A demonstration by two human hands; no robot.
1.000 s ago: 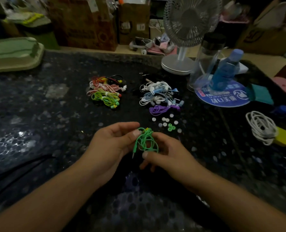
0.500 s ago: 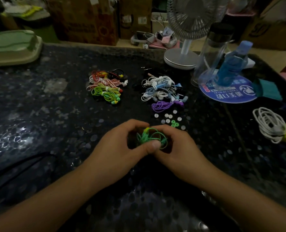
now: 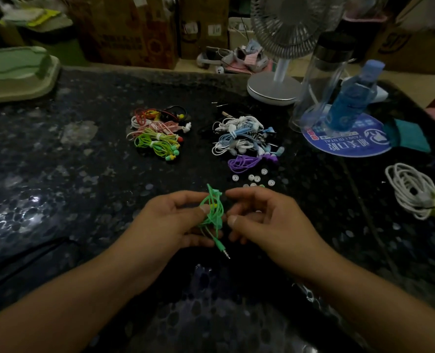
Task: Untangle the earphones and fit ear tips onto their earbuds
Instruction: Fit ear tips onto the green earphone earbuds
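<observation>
A tangled green earphone cord point(image 3: 212, 212) stands upright between my hands above the dark speckled table point(image 3: 71, 187). My left hand point(image 3: 165, 225) pinches it between thumb and fingers. Its green jack plug point(image 3: 222, 249) hangs out below. My right hand point(image 3: 270, 222) sits just to the right with loosely curled fingers, and its thumb tip lies at the bundle's edge without a clear grip. Several small white ear tips point(image 3: 257, 178) lie on the table just beyond my right hand.
Further back lie a pile of bundled red, pink and green earphones point(image 3: 157, 133), a white and blue pile point(image 3: 241, 135) and a purple set point(image 3: 244, 163). A fan base point(image 3: 272, 89), a clear bottle point(image 3: 323, 72) and a blue bottle point(image 3: 351, 98) stand back right. A white cable coil point(image 3: 412, 189) lies far right.
Both hands cupped the green bundle half a second ago. Now they have drawn slightly apart, the bundle stands upright in my left hand and the jack plug hangs free.
</observation>
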